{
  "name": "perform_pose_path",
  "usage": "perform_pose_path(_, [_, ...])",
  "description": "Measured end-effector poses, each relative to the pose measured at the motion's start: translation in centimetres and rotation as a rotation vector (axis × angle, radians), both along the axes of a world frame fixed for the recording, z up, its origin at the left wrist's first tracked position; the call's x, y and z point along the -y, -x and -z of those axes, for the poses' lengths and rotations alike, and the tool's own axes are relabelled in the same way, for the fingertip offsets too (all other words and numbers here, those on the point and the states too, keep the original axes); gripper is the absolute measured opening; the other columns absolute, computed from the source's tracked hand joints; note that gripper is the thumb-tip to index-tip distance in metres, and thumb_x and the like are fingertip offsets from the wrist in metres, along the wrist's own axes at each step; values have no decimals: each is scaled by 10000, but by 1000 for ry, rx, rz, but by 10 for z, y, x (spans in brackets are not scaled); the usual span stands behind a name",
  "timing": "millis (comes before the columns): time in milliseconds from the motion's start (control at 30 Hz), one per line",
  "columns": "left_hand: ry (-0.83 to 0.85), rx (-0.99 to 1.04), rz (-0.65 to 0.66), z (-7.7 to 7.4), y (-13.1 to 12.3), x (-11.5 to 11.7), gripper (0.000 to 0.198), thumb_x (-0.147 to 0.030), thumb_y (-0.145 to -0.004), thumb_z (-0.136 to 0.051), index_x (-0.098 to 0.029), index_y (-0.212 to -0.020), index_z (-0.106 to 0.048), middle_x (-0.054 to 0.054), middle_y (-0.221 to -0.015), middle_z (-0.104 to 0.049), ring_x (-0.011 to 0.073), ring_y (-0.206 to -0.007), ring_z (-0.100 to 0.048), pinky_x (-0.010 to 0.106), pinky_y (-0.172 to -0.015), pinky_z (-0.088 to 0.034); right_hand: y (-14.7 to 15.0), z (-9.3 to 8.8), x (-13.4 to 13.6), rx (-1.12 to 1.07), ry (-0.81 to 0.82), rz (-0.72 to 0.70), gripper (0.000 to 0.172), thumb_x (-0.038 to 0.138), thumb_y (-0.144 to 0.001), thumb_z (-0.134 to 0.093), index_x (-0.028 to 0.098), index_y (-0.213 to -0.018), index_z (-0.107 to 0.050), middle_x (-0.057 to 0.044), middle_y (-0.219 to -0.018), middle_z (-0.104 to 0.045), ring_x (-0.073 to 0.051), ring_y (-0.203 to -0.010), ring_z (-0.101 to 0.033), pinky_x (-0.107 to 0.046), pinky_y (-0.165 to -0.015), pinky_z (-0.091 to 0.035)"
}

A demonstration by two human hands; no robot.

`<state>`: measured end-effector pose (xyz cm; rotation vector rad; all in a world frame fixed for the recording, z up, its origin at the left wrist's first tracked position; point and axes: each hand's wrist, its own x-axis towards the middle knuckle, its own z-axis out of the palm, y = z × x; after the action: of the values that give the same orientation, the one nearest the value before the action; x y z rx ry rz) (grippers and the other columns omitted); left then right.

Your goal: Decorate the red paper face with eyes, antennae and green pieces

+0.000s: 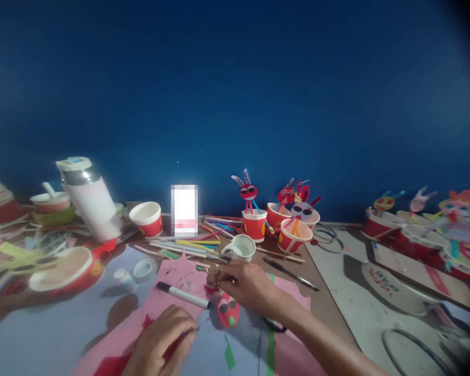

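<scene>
A round red paper face [228, 310] with dark eyes and a green mouth lies on the pale paper sheet. Just above it, my right hand [246, 286] has its fingertips together over small scraps; whatever they hold is too small to make out. My left hand [164, 339] rests at the lower middle over pink and red paper, fingers curled together, their tips hidden from clear view. Between the hands lies a white marker [184, 296] with a dark cap. A green paper piece [229, 356] is below the face.
Behind my hands stand a white cup [241, 247], coloured sticks [196, 243] and red paper cups [254, 224] with paper figures. A white bottle [92, 201] and a tipped paper bowl [65, 269] are at the left. A black pen [292, 274] lies right of my right hand.
</scene>
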<state>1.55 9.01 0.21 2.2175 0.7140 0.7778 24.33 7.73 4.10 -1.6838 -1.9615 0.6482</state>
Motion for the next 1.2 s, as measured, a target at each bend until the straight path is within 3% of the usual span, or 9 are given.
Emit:
perform_pose_path(67, [146, 34, -142, 2, -1, 1, 82, -250, -835, -532, -240, -875, -603, 15, -811, -639, 153, -713, -616, 196, -652, -489, -3, -8, 4, -72, 3, -26, 182, 112, -771, -535, 237, -819, -659, 41, -851, -693, -117, -764, -619, -183, -656, -405])
perform_pose_path(133, [314, 71, -300, 3, -5, 4, 211, -339, -782, -601, -255, -975, -601, 12, -872, -658, 167, -752, -634, 196, -659, -495, -4, -14, 8, -136, 12, -48, 137, 122, -771, -550, 225, -782, -638, 59, -788, -670, -92, -703, -597, -161, -614, -395])
perform_pose_path(200, [457, 102, -371, 2, -10, 8, 354, -392, -734, -637, -252, -1053, -579, 13, -880, -657, 174, -734, -635, 210, -637, -497, -2, -20, 12, -183, 20, -56, 113, 123, -773, -552, 208, -745, -621, 63, -730, -641, -84, -667, -573, -160, -595, -385])
perform_pose_path(400, [476, 167, -321, -11, -20, 14, 333, -383, -715, -647, -236, -1011, -610, 23, -979, -623, 110, -562, -511, 208, -539, -443, 12, -37, 23, -278, 55, -86, 78, 139, -758, -585, 192, -734, -637, 64, -670, -588, -71, -614, -520, -164, -545, -352])
perform_pose_path(533, [446, 142, -193, -23, -21, 11, 136, -330, -776, -589, -198, -786, -621, 25, -797, -581, 153, -672, -526, 203, -581, -424, 18, -38, 25, -345, 87, -105, 73, 138, -753, -591, 184, -726, -641, 65, -615, -561, -69, -569, -503, -164, -524, -356])
perform_pose_path(667, [507, 91, -107, -25, -19, 10, 232, -295, -820, -515, -174, -624, -544, -4, -653, -468, 133, -609, -447, 200, -554, -379, 23, -31, 24, -393, 83, -98, 59, 135, -754, -577, 176, -723, -605, 55, -625, -559, -85, -583, -516, -184, -538, -374])
perform_pose_path(900, [660, 141, -182, -10, -18, 17, 221, -334, -800, -541, -157, -679, -599, -5, -625, -496, 126, -586, -425, 206, -526, -346, 28, -23, 23, -435, 26, -53, 117, 69, -703, -551, 181, -723, -577, 41, -671, -558, -106, -616, -510, -220, -579, -381])
perform_pose_path(1067, [758, 148, -209, -18, -17, 13, 226, -350, -763, -592, -146, -668, -621, -7, -595, -528, 108, -544, -427, 201, -503, -341, 25, -13, 18, -545, 29, -9, 126, 184, -799, -550, 193, -916, -596, 12, -744, -582, -129, -682, -523, -246, -626, -404])
perform_pose_path(1200, [844, 190, -382, -27, -12, 5, 259, -404, -709, -630, -146, -709, -646, -41, -482, -491, 79, -439, -377, 191, -437, -297, 23, -2, 12, -659, 67, 3, 250, 375, -893, -439, 161, -911, -567, -15, -757, -572, -121, -642, -522, -241, -589, -430])
